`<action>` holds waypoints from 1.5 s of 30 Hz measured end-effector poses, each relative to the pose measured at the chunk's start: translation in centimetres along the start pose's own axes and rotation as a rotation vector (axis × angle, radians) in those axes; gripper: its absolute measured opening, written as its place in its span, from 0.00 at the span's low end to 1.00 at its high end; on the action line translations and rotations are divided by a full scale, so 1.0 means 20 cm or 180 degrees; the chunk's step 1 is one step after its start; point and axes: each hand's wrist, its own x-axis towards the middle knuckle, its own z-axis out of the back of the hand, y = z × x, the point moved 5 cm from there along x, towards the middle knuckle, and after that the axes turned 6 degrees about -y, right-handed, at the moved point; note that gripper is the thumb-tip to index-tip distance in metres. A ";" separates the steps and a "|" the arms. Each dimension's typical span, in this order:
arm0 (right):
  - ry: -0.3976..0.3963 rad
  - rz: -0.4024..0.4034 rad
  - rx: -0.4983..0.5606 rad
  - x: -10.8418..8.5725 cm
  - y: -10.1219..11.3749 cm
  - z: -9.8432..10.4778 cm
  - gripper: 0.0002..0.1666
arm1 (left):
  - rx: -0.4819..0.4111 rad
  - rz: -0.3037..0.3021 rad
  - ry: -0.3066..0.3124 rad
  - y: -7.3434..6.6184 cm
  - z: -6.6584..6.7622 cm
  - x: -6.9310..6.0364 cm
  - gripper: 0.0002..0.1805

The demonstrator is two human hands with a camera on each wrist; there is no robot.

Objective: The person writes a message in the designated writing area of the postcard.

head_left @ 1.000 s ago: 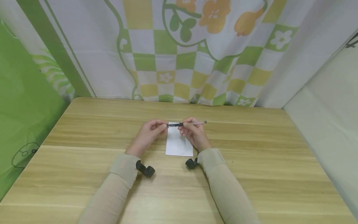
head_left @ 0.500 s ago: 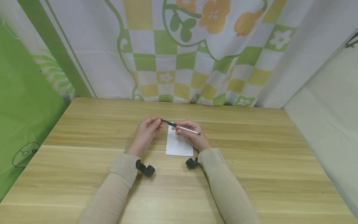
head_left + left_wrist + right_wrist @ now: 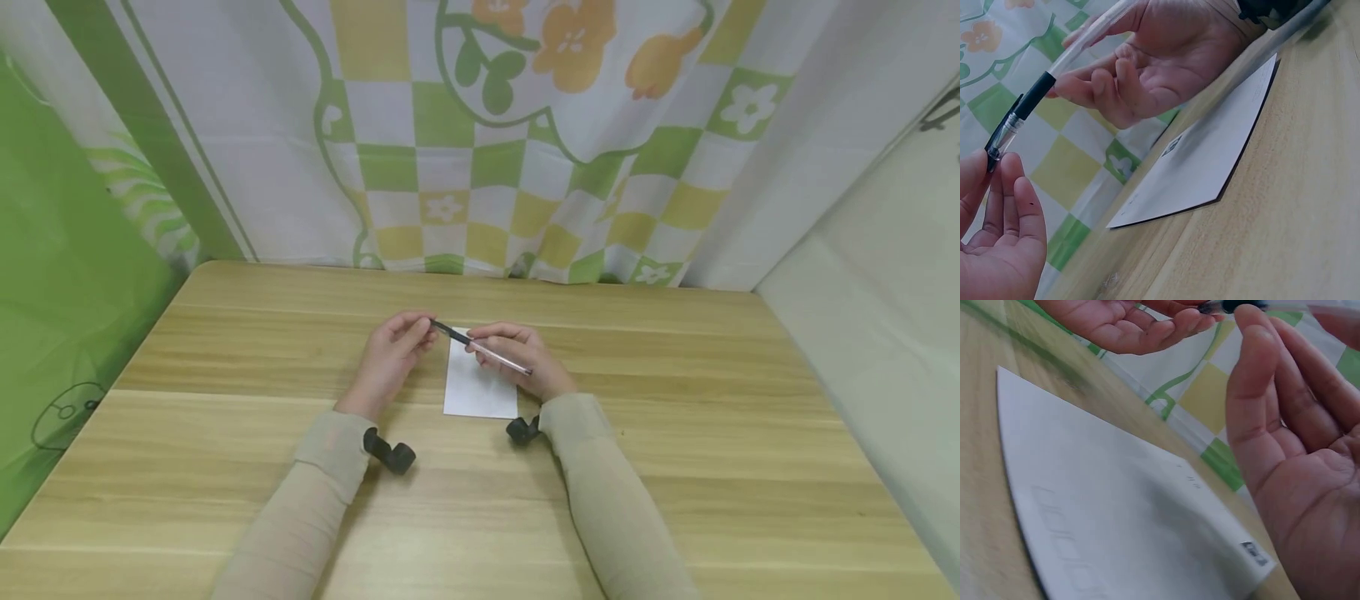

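Note:
A pen (image 3: 495, 357) with a clear barrel, black grip and clipped cap slants in the air above a white card (image 3: 472, 396). My left hand (image 3: 390, 358) pinches its capped end between thumb and fingertips. With thumb and fingers my right hand (image 3: 528, 358) holds the barrel near the black grip (image 3: 1036, 97). In the left wrist view the cap's clip (image 3: 1000, 128) shows just above the left thumb. The card (image 3: 1097, 481) lies flat on the table, with faint printed boxes and a small dark print visible in the right wrist view.
The wooden table (image 3: 225, 433) extends around both forearms. Behind it hangs a checked, flowered curtain (image 3: 450, 167). A dark cable (image 3: 56, 417) loops by the left edge. Black camera mounts (image 3: 390, 454) sit at both wrists.
The pen has swung from nearly level to slanted, its barrel end now lower and nearer me. My left hand shifted slightly left, and my right wrist moved a little right. The card stayed put.

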 end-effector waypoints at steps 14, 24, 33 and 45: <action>0.0117 -0.0263 -0.2222 -0.01 0.18 -0.02 0.17 | 0.0003 -0.0100 -0.0039 -0.03 -0.02 -0.02 0.17; 0.0167 -0.0240 -0.2934 -0.03 0.25 -0.06 0.11 | 0.0109 -0.0028 0.0121 -0.02 -0.04 -0.03 0.19; -0.0105 -0.0376 -0.3155 -0.06 0.29 0.01 0.12 | 0.0135 0.0057 0.0126 -0.02 -0.04 -0.03 0.20; -0.0683 -0.0721 -0.3472 -0.11 0.31 0.14 0.12 | 0.0422 0.0075 -0.0028 -0.01 -0.01 -0.02 0.18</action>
